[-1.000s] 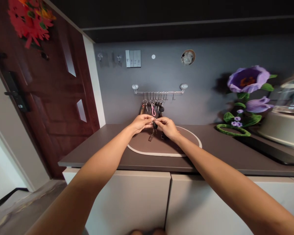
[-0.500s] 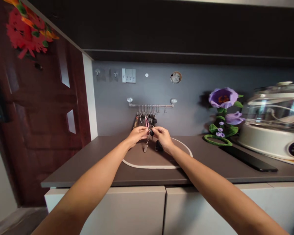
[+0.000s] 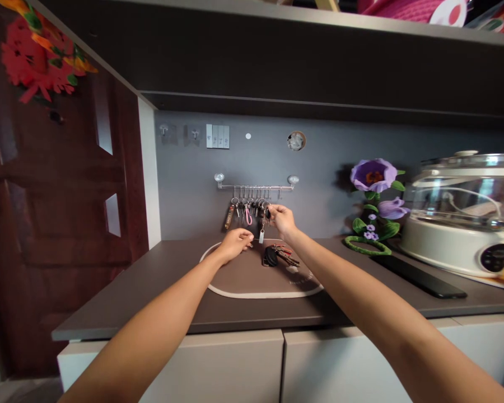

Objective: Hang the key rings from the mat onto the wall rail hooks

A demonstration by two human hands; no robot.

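Observation:
A rail [image 3: 256, 187] with several small hooks is fixed to the wall, and several bunches of keys [image 3: 240, 208] hang from it. Among them are a brown tag [image 3: 229, 217] and a pink loop [image 3: 248, 215]. My right hand [image 3: 282, 219] pinches a key ring just below the right part of the hooks, with a white metal tag [image 3: 261, 235] dangling under it. Whether that ring sits on a hook, I cannot tell. My left hand [image 3: 235, 245] is over the mat, apart from the keys, with its fingers curled together and nothing visible in them.
Another bunch of keys [image 3: 281, 256] with a black fob lies on the brown oval mat [image 3: 243, 282]. To the right are purple knitted flowers [image 3: 373, 174], a black phone [image 3: 420, 275] and a white appliance with a clear top [image 3: 449, 240]. A dark shelf [image 3: 252, 61] overhangs the counter.
My left hand has let go of the key ring and dropped slightly lower. My right hand has carried the ring up to the hook rail. The view has tilted upward slightly.

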